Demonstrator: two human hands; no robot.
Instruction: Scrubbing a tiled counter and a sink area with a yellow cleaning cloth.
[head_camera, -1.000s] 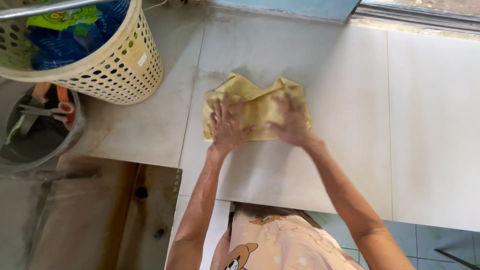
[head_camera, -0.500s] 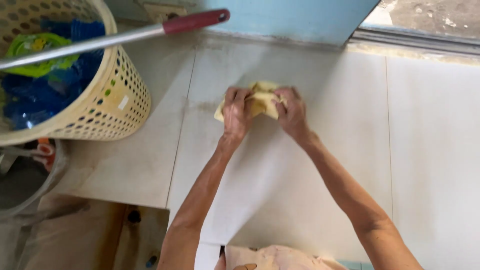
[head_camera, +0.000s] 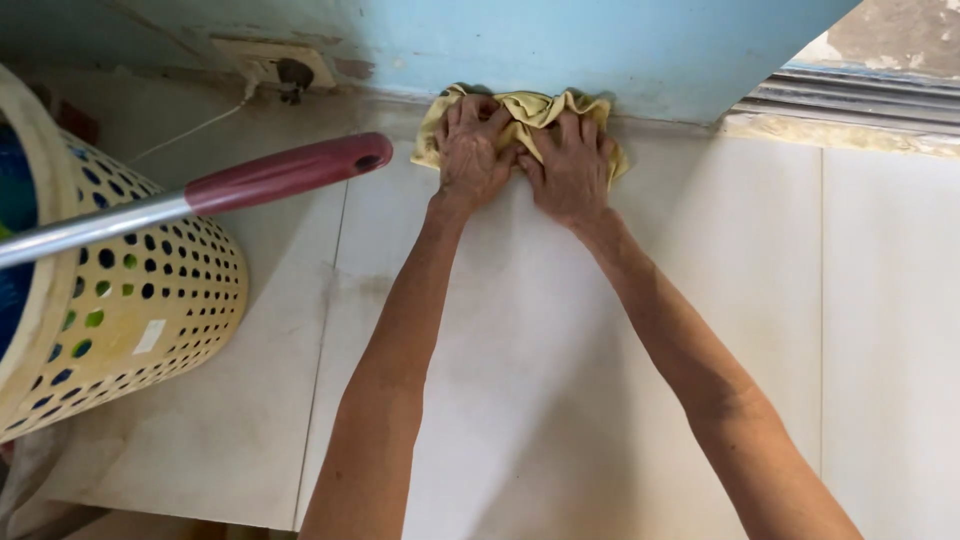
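Note:
A crumpled yellow cloth (head_camera: 528, 108) lies on the pale tiled floor (head_camera: 560, 360), pushed against the foot of the light blue wall (head_camera: 560, 45). My left hand (head_camera: 470, 150) presses down on the cloth's left part, fingers spread over it. My right hand (head_camera: 572, 165) presses on its right part, close beside the left one. Both arms are stretched far forward. The cloth's middle is hidden under my hands.
A cream perforated laundry basket (head_camera: 130, 310) stands at the left. A metal pole with a dark red grip (head_camera: 280, 175) juts out over it toward the cloth. A wall outlet (head_camera: 280, 70) with a cord sits low on the wall. A metal door track (head_camera: 850, 100) runs at right.
Both hands have pushed the cloth forward across the tiles, from the middle of the floor up to the wall. The cloth has bunched up smaller.

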